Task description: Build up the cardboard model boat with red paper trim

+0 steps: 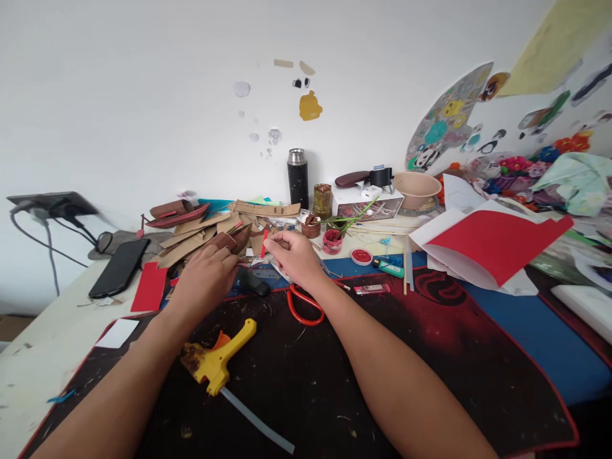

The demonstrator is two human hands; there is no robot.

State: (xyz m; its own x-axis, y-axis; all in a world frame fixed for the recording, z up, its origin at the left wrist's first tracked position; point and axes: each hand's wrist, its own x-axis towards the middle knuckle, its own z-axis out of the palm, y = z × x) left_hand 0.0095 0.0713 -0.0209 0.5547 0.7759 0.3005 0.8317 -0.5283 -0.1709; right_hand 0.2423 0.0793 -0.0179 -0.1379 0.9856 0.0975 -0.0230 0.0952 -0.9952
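My left hand [206,273] has its fingers closed around a small brown boat-shaped cardboard piece [243,240]; the hand covers much of it. Between the thumb and fingers of my right hand [292,254] is a narrow red paper strip [263,245], held upright just right of the brown piece. Below my right wrist lie red-handled scissors [306,320], partly covered by the arm. A yellow hot glue gun [217,360] rests on the dark mat between my forearms, with a glue stick [261,422] poking out of it.
Cardboard scraps [184,237] pile up at the back left, near a finished-looking model boat [174,213]. A phone [119,268] and red paper [149,287] lie left. Behind stand a black flask [298,182] and a jar of red paint [331,242]. Rolled red paper [502,245] is at right.
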